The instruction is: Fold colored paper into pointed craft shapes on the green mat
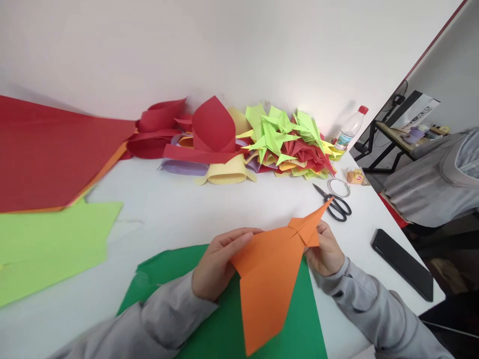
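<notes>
A folded orange paper figure (275, 264) with a narrow pointed end is held up over a green sheet (168, 264) on the table. My left hand (224, 259) pinches its left edge, thumb on top and the other fingers behind the paper. At the right, my right hand (326, 249) grips it just below the pointed end; most of those fingers are hidden behind the paper. The point reaches up toward black-handled scissors (339, 205), which lie with their blades toward the upper left.
Red paper (63, 154) and light green paper (56, 254) lie at left. Along the wall sit rolled red paper pieces (215, 124) and folded green figures (275, 137). A bottle (350, 129), tape roll (339, 187), wrapped snack (355, 176) and black phone (402, 264) are at right. Another person (437, 169) is nearby.
</notes>
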Available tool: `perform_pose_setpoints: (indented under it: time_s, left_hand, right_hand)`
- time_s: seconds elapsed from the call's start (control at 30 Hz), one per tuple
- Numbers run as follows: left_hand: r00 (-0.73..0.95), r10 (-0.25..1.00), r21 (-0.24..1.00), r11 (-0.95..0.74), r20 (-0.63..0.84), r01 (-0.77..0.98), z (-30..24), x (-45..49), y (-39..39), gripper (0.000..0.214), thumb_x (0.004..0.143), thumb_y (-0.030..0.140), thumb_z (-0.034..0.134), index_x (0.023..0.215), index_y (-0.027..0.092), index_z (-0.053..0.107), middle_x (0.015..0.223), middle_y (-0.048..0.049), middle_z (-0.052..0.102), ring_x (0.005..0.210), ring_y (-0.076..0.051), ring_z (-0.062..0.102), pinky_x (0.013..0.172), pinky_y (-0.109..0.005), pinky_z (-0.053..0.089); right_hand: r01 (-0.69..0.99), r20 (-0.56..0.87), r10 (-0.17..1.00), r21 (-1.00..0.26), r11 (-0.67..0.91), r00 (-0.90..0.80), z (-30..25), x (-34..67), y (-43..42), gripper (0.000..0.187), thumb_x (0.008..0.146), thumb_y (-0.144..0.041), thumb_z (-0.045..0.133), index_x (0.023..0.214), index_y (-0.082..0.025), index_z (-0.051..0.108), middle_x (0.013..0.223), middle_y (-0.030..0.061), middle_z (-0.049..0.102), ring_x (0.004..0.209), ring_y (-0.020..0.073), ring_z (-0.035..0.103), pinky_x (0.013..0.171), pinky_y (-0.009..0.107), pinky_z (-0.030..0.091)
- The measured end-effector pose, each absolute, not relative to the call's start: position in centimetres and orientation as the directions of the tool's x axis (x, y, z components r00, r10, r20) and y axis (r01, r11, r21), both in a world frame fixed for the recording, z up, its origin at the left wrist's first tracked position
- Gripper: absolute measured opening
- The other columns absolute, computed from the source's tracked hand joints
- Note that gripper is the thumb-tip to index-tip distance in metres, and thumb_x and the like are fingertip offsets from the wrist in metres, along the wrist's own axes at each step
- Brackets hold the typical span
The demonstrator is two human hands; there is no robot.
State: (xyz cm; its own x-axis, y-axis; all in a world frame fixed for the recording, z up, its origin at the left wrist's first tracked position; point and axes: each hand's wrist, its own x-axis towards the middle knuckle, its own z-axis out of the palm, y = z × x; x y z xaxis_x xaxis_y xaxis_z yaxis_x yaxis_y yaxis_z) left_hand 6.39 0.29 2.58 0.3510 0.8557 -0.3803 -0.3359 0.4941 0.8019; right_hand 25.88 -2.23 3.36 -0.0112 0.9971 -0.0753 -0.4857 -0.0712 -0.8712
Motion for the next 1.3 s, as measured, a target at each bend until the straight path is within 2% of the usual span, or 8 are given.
perform_pose_setpoints:
  time_s: [0.13,0.27,0.47,0.6,0.77,0.87,1.13,1.3]
  left_hand:
    - [0.286,0.851,0.687,0.524,-0.44,-0.503,2.9,5.9,1.1,0.048,0.054,0.033,0.083,0.098,0.018,0.07,0.078,-0.0041,0.073,0.069,-0.019,0.067,0.061,-0.028,0.054]
    - [0.269,0.861,0.73,0.508,-0.43,-0.458,2.7,5.5,1.8,0.04,0.048,0.022,0.087,0.083,0.014,0.069,0.067,-0.0031,0.071,0.056,-0.015,0.064,0.052,-0.023,0.052]
    - [0.356,0.85,0.796,0.505,-0.389,-0.334,2.5,5.2,2.1,0.033,0.049,0.029,0.086,0.074,0.016,0.068,0.062,-0.003,0.07,0.053,-0.015,0.063,0.05,-0.023,0.05]
    - [0.46,0.823,0.857,0.468,-0.333,-0.216,2.2,5.6,1.6,0.03,0.055,0.033,0.084,0.076,0.018,0.07,0.07,-0.0049,0.073,0.059,-0.017,0.064,0.055,-0.025,0.051]
    - [0.502,0.825,0.928,0.357,-0.26,-0.106,1.9,6.2,0.9,0.028,0.063,0.039,0.077,0.081,0.019,0.071,0.077,-0.0067,0.074,0.068,-0.021,0.066,0.061,-0.028,0.051]
    - [0.5,0.835,0.959,0.281,-0.228,-0.033,1.9,6.0,1.1,0.026,0.068,0.043,0.072,0.079,0.019,0.073,0.074,-0.0056,0.074,0.068,-0.02,0.064,0.062,-0.027,0.05]
    - [0.513,0.807,0.943,0.331,-0.292,0.016,2.1,5.5,1.5,0.024,0.067,0.041,0.073,0.07,0.018,0.077,0.059,-0.0038,0.068,0.052,-0.016,0.055,0.049,-0.024,0.043]
    - [0.553,0.766,0.922,0.388,-0.327,0.006,1.9,5.4,1.4,0.023,0.065,0.038,0.076,0.075,0.019,0.078,0.065,-0.0069,0.073,0.055,-0.019,0.062,0.053,-0.028,0.049]
  right_hand:
    - [-0.388,0.089,0.995,-0.916,0.1,0.048,2.4,25.9,-2.5,0.012,0.062,-0.025,0.082,0.069,-0.023,0.073,0.067,-0.0002,0.069,0.06,0.0128,0.06,0.062,0.025,0.052]
    - [-0.233,0.108,0.994,-0.967,0.099,-0.028,1.7,26.4,-2.9,0.017,0.064,-0.032,0.081,0.075,-0.022,0.073,0.077,0.0043,0.071,0.069,0.018,0.064,0.066,0.031,0.054]
    - [-0.008,-0.019,0.832,-1.0,-0.028,-0.555,1.7,27.6,-1.7,0.028,0.064,-0.042,0.079,0.076,-0.018,0.073,0.083,0.0075,0.07,0.073,0.0181,0.065,0.067,0.03,0.053]
    - [-0.014,-0.151,0.917,-0.986,-0.168,-0.37,1.4,26.7,-0.9,0.03,0.074,-0.046,0.071,0.084,-0.017,0.071,0.076,0.0033,0.069,0.065,0.0124,0.064,0.063,0.026,0.054]
    - [0.024,-0.272,0.928,-0.961,-0.275,-0.254,1.4,24.7,-0.9,0.035,0.065,-0.048,0.076,0.071,-0.015,0.066,0.051,-0.0048,0.058,0.039,0.0054,0.048,0.037,0.016,0.039]
    - [0.021,-0.299,0.935,-0.954,-0.301,-0.193,1.4,24.3,-1.0,0.032,0.061,-0.043,0.08,0.067,-0.015,0.063,0.043,-0.007,0.053,0.034,0.0043,0.042,0.032,0.015,0.031]
    - [-0.029,-0.299,0.92,-0.948,-0.316,-0.254,1.2,25.3,-1.0,0.034,0.06,-0.044,0.08,0.063,-0.014,0.066,0.041,-0.0042,0.055,0.031,0.0057,0.043,0.031,0.017,0.029]
    - [-0.08,-0.357,0.896,-0.918,-0.39,-0.265,1.3,25.3,-1.0,0.032,0.056,-0.04,0.083,0.066,-0.014,0.068,0.048,-0.0026,0.062,0.037,0.0064,0.049,0.036,0.017,0.036]
